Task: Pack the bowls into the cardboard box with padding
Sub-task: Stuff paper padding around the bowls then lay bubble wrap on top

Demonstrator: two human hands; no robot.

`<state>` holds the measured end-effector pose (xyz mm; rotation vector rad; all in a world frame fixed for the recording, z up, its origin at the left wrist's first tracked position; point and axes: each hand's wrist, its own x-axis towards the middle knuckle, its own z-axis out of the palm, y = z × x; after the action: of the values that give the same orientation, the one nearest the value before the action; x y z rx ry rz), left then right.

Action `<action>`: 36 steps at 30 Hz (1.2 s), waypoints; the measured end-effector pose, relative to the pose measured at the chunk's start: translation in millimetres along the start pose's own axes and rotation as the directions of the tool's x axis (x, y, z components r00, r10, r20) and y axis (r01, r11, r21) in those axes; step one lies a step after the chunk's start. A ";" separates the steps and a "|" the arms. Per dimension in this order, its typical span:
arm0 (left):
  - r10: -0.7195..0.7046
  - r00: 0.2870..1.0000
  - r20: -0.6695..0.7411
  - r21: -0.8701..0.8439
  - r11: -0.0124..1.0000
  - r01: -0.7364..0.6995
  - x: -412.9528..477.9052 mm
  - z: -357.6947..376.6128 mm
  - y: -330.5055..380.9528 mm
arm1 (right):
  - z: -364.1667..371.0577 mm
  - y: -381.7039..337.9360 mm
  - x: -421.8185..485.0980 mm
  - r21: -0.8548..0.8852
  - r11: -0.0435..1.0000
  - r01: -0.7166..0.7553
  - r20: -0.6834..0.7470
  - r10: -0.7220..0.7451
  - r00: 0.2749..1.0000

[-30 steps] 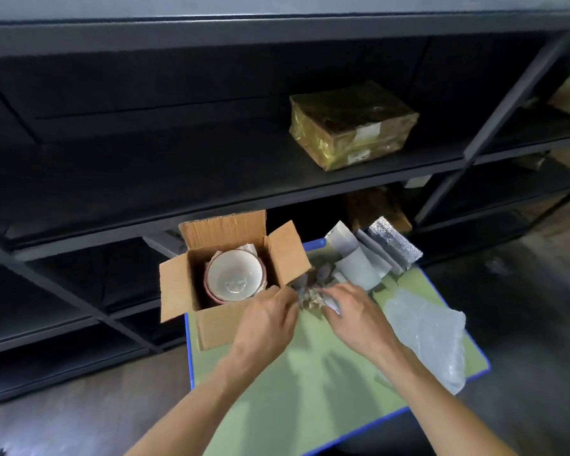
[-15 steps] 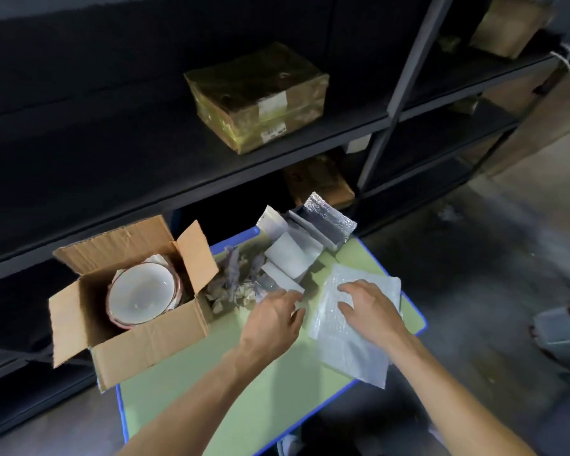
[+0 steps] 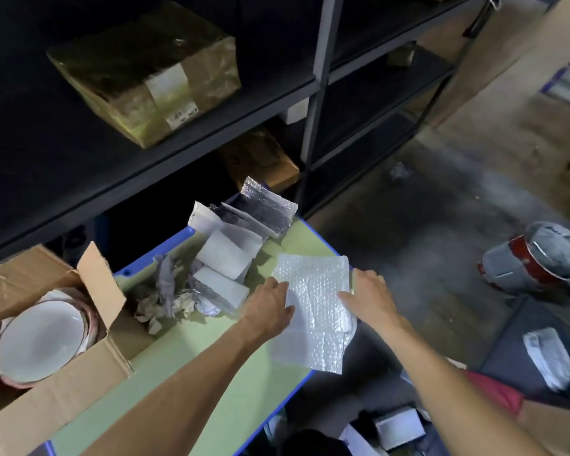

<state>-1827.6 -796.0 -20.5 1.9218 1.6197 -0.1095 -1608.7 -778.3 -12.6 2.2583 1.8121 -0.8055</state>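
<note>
The crumpled paper [image 3: 165, 291] beside the cardboard box [image 3: 79, 383], which is worked by both hands a second earlier, is now left alone on the counter [image 3: 211, 373]. Attention is turned to the bubble wrap sheet [image 3: 313, 281] at the counter's right end. Half a second earlier only the right hand is laid on it; now it is met from both sides.

The left hand [image 3: 270, 311] is placed at the sheet's left edge with its fingers bent. Whether the edge is actually pinched cannot be told. The right hand [image 3: 372, 297] is spread on the right edge, fingers fairly straight and pressed flat, with nothing gripped. The sheet is lying flat, and its near end is hung over the counter's edge.

The bowls [image 3: 37, 343] are seen stacked inside the open box at the far left, well apart from the hands, with the flaps still raised. A pile of foam and foil pouches [image 3: 231, 255] is left untouched between the paper and the sheet.

The switch is judged to mean that a larger piece of padding has been chosen, probably for laying over the bowls. The sheet is not yet lifted, so a carry leftward across the counter is still needed.
</note>
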 end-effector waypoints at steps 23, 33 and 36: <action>-0.048 0.999 0.014 -0.116 0.992 0.050 -0.1 -4.1 -14.4 | -2.1 -17.7 -0.1 0.191 0.972 0.134 -0.283 -0.077 0.956; -0.034 0.999 -0.020 -0.130 0.991 0.032 -11.7 -8.3 -18.5 | -9.9 -25.7 -2.9 0.319 0.930 0.182 -0.250 -0.102 0.963; -0.060 0.997 -0.049 -0.156 0.986 0.052 -15.4 -11.0 -19.2 | -13.6 -25.5 -0.5 0.415 0.886 0.207 -0.273 -0.095 0.957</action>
<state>-1852.4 -802.7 -12.4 1.7755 1.6667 0.0440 -1628.3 -766.1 4.8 2.6136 2.1185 -1.1054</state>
